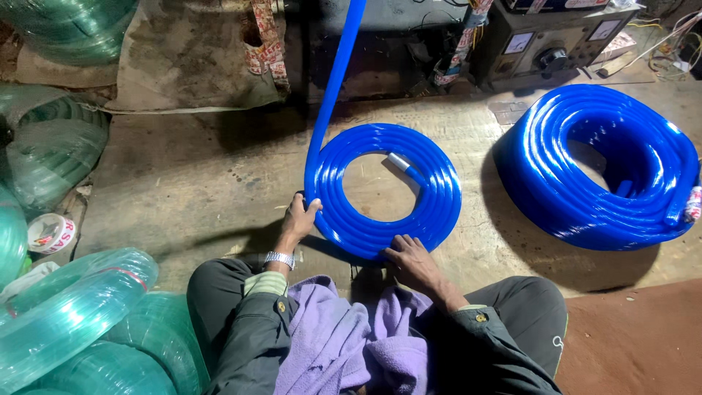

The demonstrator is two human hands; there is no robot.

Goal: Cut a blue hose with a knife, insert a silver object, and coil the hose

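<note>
Coiling flat on the dusty concrete floor (183,183), the glossy blue plastic hose coil (384,190) sits right in front of our knees, a smooth ribbed ring w/ an open centre. Its white-capped hose end (400,162) pokes into the hole, and a straight blue hose length (336,69) runs up from the coil's left edge toward the top of view. Our left hand (300,218) grips the coil's left rim, fingers curled over the outer turn, a metal wristwatch (279,259) on the wrist. Our right hand (409,256) lies flat, fingers spread, pressing the near edge. A soft lilac cloth (344,336) bunches in our lap. Well apart to the right rests a thicker finished blue hose bundle (596,168); translucent green hose rolls (80,322) stack at left, beside a tape roll (50,234).
</note>
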